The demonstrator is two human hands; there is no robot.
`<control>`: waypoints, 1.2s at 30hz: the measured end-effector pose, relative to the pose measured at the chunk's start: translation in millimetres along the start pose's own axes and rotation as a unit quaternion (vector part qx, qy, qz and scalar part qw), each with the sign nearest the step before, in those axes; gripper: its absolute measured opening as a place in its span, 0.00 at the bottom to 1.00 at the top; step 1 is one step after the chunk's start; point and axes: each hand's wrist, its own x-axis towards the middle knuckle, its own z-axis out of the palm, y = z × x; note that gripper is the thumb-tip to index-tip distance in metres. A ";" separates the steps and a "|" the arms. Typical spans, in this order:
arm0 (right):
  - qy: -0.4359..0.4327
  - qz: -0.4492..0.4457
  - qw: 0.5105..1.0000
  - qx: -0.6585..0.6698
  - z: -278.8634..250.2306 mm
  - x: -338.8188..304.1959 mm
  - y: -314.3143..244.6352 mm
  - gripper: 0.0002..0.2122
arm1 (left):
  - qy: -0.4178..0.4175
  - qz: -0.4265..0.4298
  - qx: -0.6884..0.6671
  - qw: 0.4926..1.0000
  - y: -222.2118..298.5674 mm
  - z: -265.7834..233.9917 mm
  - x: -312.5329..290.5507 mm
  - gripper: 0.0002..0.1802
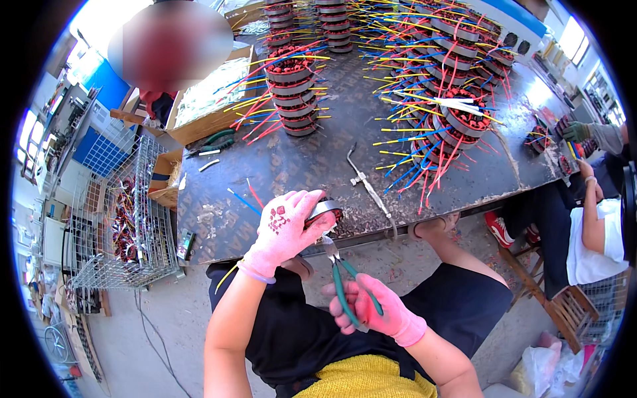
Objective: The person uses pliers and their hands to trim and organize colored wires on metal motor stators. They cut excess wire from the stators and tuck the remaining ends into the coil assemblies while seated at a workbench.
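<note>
My left hand (282,222), in a pink glove, is closed round a motor stator (325,209), a dark metal ring with reddish windings. It is held at the table's front edge, with red, blue and yellow leads sticking out past the hand. In my right hand (381,310), also gloved in pink, is a pair of pliers (340,292) with green handles. The handles are spread apart, and the jaws point up at the near side of the stator. Whether the jaws touch it or grip a wire is too small to tell.
A torch-like metal tool with a hose (367,189) lies mid-table. Stacked stators (295,99) with coloured leads stand behind it, more at right. Another green-handled tool (219,140) lies near a cardboard box (179,126). A wire basket (119,232) stands left; co-workers sit right and far left.
</note>
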 end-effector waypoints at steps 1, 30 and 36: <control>-0.015 -0.001 1.000 0.020 2.2 0.2 3.4 0.36 | 0.005 0.006 -0.001 1.000 -2.0 1.0 -0.2 0.23; -0.100 -0.005 0.975 0.197 7.9 15.4 20.9 0.39 | 0.016 0.063 -0.009 0.998 -16.1 2.1 -14.0 0.27; -0.160 -0.011 0.958 0.236 -1.1 29.5 27.4 0.40 | 0.023 0.068 -0.007 0.997 -19.8 4.7 -15.0 0.28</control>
